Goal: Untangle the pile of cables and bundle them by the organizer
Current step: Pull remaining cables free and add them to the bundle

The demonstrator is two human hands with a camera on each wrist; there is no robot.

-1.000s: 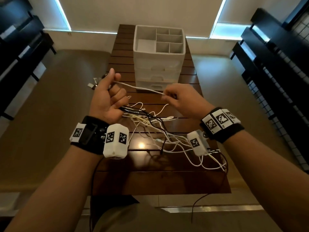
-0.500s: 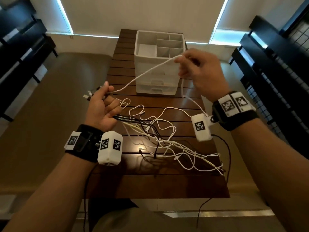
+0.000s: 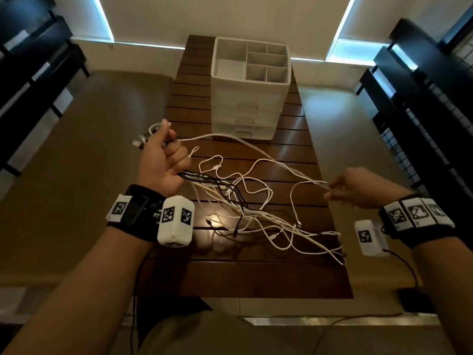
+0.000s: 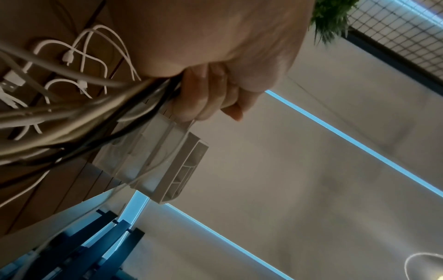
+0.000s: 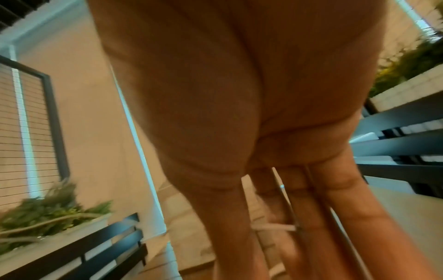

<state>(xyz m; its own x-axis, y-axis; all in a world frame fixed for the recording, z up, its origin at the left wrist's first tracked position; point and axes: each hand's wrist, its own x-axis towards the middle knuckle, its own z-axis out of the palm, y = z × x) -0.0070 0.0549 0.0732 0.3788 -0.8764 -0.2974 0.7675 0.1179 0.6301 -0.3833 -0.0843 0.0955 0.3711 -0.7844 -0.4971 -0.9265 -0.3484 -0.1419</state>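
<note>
A tangle of white and black cables lies on the dark slatted wooden table. My left hand is fisted round a bunch of cable ends, with plugs sticking out past the thumb; the left wrist view shows its fingers curled round the bunch. My right hand, at the table's right edge, pinches one white cable that runs slack across to the left hand. The right wrist view shows a white cable between long fingers. A white drawer organizer stands at the far end.
The organizer has open top compartments and drawers below. Dark slatted benches flank the table on both sides. A black device lies on the floor at the near right, with a thin black wire trailing from it.
My right hand has swung from high in front of the organizer down and to the right, to the table's right edge, drawing the white cable out. The left hand keeps its grip.
</note>
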